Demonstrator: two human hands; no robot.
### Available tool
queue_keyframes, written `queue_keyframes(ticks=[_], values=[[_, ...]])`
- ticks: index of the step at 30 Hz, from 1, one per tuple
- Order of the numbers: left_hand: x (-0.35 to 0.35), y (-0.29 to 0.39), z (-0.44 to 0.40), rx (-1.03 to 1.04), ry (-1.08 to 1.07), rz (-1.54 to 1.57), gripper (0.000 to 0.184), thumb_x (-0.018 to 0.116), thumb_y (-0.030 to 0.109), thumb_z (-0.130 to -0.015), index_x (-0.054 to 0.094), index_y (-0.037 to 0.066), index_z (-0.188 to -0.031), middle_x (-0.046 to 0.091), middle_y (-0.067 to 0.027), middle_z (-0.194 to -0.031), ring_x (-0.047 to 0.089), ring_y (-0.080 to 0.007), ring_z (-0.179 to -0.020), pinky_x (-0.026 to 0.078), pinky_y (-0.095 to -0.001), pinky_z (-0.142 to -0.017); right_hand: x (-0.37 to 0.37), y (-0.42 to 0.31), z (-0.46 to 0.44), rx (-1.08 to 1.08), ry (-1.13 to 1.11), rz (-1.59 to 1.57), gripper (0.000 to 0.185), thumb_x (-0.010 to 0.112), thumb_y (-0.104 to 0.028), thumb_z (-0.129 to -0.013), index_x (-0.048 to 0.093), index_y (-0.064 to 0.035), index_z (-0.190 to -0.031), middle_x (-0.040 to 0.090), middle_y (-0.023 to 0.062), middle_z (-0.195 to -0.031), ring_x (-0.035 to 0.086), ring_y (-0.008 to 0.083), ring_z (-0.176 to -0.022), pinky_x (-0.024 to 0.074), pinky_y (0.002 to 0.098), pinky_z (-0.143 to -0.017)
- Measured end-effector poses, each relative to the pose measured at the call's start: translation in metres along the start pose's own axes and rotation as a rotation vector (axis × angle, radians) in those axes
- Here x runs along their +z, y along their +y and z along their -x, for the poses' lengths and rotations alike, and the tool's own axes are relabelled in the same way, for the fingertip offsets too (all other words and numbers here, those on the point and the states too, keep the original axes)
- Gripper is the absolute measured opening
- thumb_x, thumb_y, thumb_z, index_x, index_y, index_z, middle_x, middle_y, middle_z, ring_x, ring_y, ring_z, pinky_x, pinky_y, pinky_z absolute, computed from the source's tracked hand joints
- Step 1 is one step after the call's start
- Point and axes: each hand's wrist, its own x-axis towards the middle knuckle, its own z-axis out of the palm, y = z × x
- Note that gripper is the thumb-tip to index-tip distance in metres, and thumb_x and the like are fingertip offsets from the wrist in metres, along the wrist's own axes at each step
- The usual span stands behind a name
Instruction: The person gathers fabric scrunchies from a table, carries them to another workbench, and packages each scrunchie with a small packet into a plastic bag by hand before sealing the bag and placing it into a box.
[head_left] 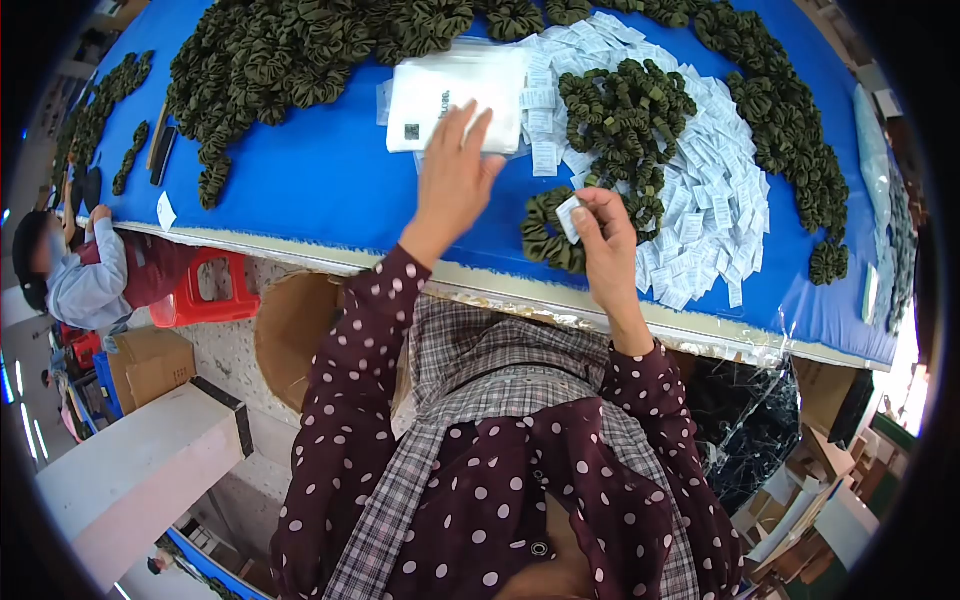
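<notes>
My left hand (459, 172) reaches over the lower right part of a stack of clear plastic bags (460, 85), its fingers spread and nothing held in them. My right hand (608, 240) pinches a small white printed packet (569, 219) between thumb and fingers. Directly beside that packet is a dark green scrunchie (543, 232), partly behind it; whether my fingers also touch the scrunchie I cannot tell. Behind my right hand, a cluster of green scrunchies (625, 115) lies on a wide heap of white packets (705, 190).
A large pile of scrunchies (275, 60) fills the back left of the blue table (330, 170). More scrunchies (800, 150) run along the right. Dark strips (163, 155) and a white tag (166, 211) lie left. Another person (85, 265) is beside a red stool (208, 290).
</notes>
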Motion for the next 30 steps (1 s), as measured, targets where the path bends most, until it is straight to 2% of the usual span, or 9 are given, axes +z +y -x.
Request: queue_keyframes(ticks=[2,5,8,11,13,15,20,26,30], values=[[0.009,-0.027,0.011,0.042,-0.162,-0.127,0.049,0.058,0.026,-0.099,0.052,0.008,-0.144,0.051,-0.0099,-0.151,0.045,-0.0325,-0.14,0.04,-0.0421,-0.111,-0.012,-0.004,0.0,0.0,0.013,0.011,0.023,0.06,-0.003,-0.099,0.061,-0.0012,-0.122,0.064,0.0049,-0.1,0.056,0.0113,-0.085,0.0459,0.0237,-0.079],[-0.017,0.004,0.042,0.04,-0.401,-0.2,0.05,0.06,0.026,-0.098,0.053,0.007,-0.143,0.05,-0.0087,-0.152,0.047,-0.0312,-0.137,0.04,-0.0418,-0.111,-0.022,-0.013,0.002,0.009,0.054,0.032,0.023,0.06,-0.004,-0.099,0.061,-0.0009,-0.121,0.065,0.0053,-0.101,0.056,0.0114,-0.085,0.0458,0.0232,-0.078],[-0.039,0.038,0.078,-0.001,-0.439,-0.136,0.049,0.064,0.021,-0.095,0.056,0.008,-0.141,0.052,-0.0076,-0.15,0.05,-0.0308,-0.132,0.04,-0.0427,-0.109,-0.02,-0.023,-0.001,0.014,0.027,0.026,0.023,0.061,-0.004,-0.099,0.061,-0.0008,-0.121,0.065,0.0056,-0.101,0.056,0.0114,-0.085,0.0459,0.0231,-0.078],[-0.045,0.052,0.093,0.015,-0.355,-0.022,0.038,0.069,0.015,-0.09,0.065,0.01,-0.127,0.061,-0.0069,-0.133,0.055,-0.0293,-0.115,0.043,-0.0417,-0.099,-0.012,-0.023,-0.005,0.007,-0.004,0.006,0.022,0.061,-0.004,-0.098,0.062,-0.0004,-0.12,0.066,0.0063,-0.101,0.057,0.0118,-0.085,0.0466,0.0236,-0.078],[-0.036,0.058,0.092,-0.143,-0.262,0.083,0.031,0.071,0.013,-0.087,0.067,0.01,-0.117,0.062,-0.0057,-0.12,0.054,-0.0285,-0.105,0.043,-0.041,-0.094,0.009,-0.015,-0.012,-0.005,-0.015,-0.012,0.022,0.062,-0.005,-0.098,0.062,-0.0001,-0.12,0.067,0.0067,-0.102,0.058,0.0123,-0.086,0.0471,0.0242,-0.079],[-0.026,0.061,0.088,-0.291,-0.166,0.19,0.023,0.073,0.012,-0.084,0.069,0.01,-0.106,0.063,-0.0046,-0.107,0.054,-0.0276,-0.096,0.043,-0.0403,-0.089,0.025,-0.007,-0.015,-0.067,0.049,0.259,0.022,0.062,-0.005,-0.097,0.062,0.0,-0.118,0.068,0.0083,-0.103,0.061,0.0166,-0.087,0.0489,0.0271,-0.08],[-0.008,0.067,0.081,-0.365,-0.021,0.108,0.012,0.074,0.009,-0.081,0.067,0.009,-0.091,0.058,-0.0032,-0.091,0.051,-0.0265,-0.084,0.041,-0.0371,-0.08,0.028,0.018,-0.01,-0.18,0.165,0.527,0.023,0.063,-0.007,-0.096,0.064,-0.0018,-0.118,0.068,0.0072,-0.103,0.06,0.0155,-0.084,0.0477,0.0253,-0.077],[-0.003,0.06,0.08,-0.385,-0.07,0.117,0.012,0.074,0.007,-0.081,0.065,0.01,-0.089,0.057,-0.0034,-0.088,0.051,-0.0258,-0.082,0.041,-0.0355,-0.08,0.026,0.015,-0.009,-0.115,0.135,0.474,0.024,0.063,-0.007,-0.096,0.063,-0.0024,-0.119,0.069,0.0079,-0.105,0.061,0.0179,-0.083,0.0493,0.0277,-0.078],[-0.01,0.062,0.075,-0.658,0.052,0.387,0.01,0.073,0.008,-0.083,0.064,0.007,-0.087,0.058,-0.0042,-0.088,0.051,-0.0226,-0.081,0.042,-0.0364,-0.084,0.026,0.014,-0.002,-0.191,0.024,0.481,0.028,0.063,-0.006,-0.095,0.062,-0.0024,-0.123,0.069,0.008,-0.107,0.062,0.0189,-0.085,0.0497,0.0284,-0.079]])
